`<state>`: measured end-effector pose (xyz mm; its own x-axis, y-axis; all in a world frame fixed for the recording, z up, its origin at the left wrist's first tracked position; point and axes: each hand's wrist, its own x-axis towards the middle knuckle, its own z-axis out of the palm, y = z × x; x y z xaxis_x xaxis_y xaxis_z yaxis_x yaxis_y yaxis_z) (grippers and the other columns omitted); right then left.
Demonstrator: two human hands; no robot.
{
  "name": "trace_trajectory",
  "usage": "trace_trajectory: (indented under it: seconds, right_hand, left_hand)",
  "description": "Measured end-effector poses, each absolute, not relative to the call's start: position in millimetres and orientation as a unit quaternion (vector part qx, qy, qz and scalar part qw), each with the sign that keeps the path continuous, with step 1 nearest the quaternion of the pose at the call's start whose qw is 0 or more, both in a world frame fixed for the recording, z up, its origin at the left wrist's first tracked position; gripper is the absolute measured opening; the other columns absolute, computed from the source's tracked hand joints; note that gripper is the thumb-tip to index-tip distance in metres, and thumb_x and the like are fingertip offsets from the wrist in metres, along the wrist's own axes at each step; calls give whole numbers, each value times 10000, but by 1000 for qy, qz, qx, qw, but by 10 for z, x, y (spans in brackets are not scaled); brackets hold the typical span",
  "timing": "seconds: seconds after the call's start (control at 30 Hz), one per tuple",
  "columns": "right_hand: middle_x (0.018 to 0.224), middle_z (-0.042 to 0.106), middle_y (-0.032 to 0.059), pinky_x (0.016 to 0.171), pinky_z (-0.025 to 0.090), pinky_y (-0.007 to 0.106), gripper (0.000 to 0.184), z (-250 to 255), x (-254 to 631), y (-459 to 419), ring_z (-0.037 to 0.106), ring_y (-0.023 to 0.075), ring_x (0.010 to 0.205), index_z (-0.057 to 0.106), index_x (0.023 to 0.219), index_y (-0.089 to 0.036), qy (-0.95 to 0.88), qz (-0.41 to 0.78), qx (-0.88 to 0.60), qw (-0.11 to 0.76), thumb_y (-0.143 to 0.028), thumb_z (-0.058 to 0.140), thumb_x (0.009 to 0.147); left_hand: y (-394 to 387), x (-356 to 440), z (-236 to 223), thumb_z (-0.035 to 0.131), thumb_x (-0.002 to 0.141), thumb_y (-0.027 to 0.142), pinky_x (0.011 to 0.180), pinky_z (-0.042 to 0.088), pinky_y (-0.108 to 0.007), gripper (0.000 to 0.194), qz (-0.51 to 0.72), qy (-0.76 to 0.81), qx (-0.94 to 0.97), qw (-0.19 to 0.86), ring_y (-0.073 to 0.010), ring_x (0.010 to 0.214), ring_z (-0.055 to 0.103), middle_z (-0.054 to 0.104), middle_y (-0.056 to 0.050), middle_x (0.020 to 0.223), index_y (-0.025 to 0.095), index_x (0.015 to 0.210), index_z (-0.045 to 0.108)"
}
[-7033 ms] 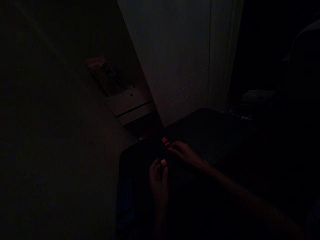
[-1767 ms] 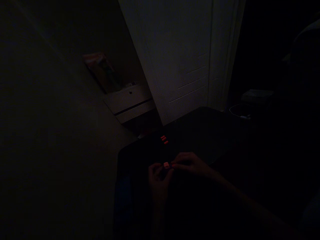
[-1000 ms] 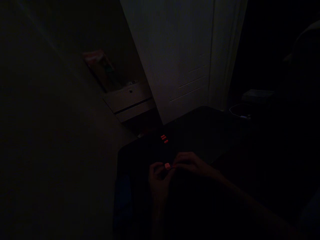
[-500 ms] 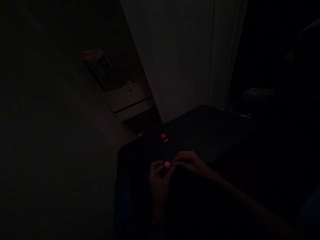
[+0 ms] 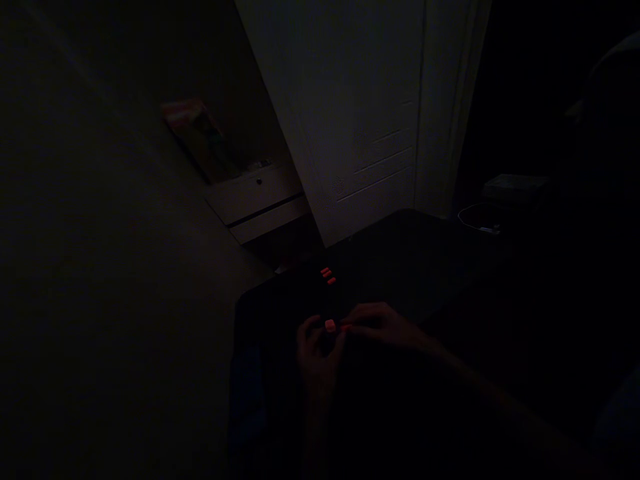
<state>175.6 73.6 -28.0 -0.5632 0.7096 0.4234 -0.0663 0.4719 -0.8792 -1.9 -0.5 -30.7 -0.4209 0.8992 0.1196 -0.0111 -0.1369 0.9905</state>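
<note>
The room is very dark. My left hand [image 5: 316,357] is curled, thumb and fingers around something mostly lost in shadow. Its bright orange-pink, block-shaped end [image 5: 330,325] shows between the fingertips. From the right, my right hand [image 5: 377,323] pinches a small red stick-shaped piece [image 5: 346,327] close beside that block. A narrow gap seems to lie between the two. Beyond the hands, three small orange-red cylinders [image 5: 327,275] lie on the dark table [image 5: 390,260], two close together and one slightly nearer me.
A pale panelled door [image 5: 360,120] rises behind the table. At the left stand a light drawer unit [image 5: 265,200] and a wall [image 5: 125,300]. Toward the far right are a white cable [image 5: 470,217] and a pale box-like object [image 5: 515,187]. Something dark blue [image 5: 247,393] lies at the table's left edge.
The block-shaped end has shifted slightly left, away from the right fingers. More of the red piece now shows in my right hand. The cylinders stay put.
</note>
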Motion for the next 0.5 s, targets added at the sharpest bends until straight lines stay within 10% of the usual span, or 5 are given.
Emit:
trace_trajectory:
  seconds: [0.5]
  right_hand:
    - [1019, 764, 86, 807, 574, 270, 198, -259, 1762, 699, 734, 175, 906, 763, 1120, -184, -831, 275, -169, 454, -299, 648, 1005]
  left_hand:
    - [-17, -10, -281, 906, 652, 271, 796, 599, -326, 594, 644, 554, 379, 369, -235, 885, 770, 783, -63, 924, 202, 1130, 560]
